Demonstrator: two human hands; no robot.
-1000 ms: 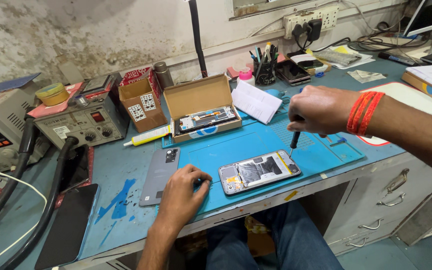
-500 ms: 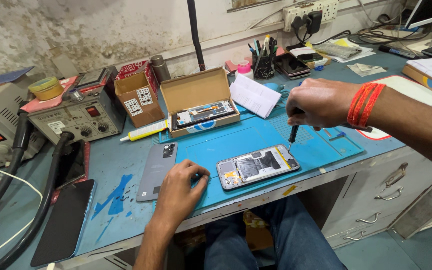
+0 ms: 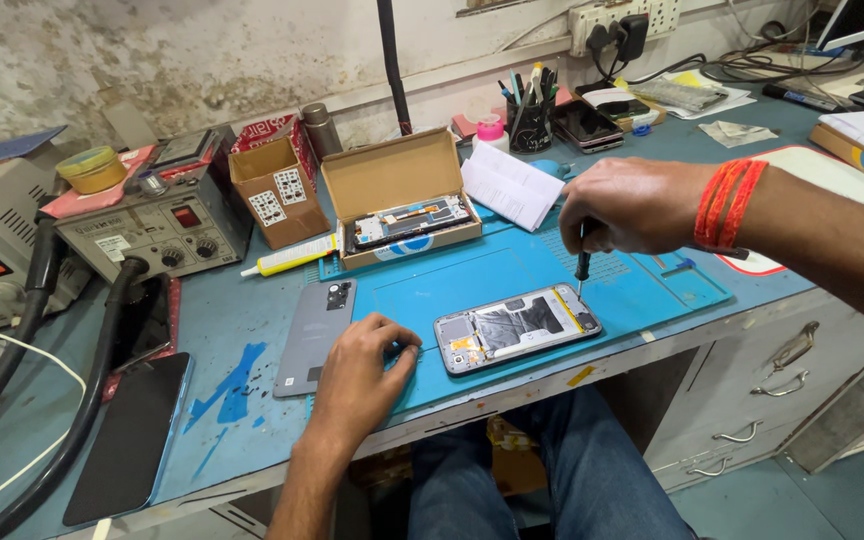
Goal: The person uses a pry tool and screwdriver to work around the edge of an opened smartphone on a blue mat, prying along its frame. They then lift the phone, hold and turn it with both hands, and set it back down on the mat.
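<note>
While the right hand (image 3: 635, 205) grips a small screwdriver (image 3: 582, 262) tip-down, the opened phone (image 3: 517, 327) lies just below it on the blue mat (image 3: 512, 268). Left hand (image 3: 362, 378) rests flat and loose, holding nothing, fingertips beside the phone's near end; grey back cover (image 3: 316, 322) just beyond its knuckles.

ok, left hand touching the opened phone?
Touching. Head view: left hand fingertips press the opened phone at its left end, no gap visible.
</note>
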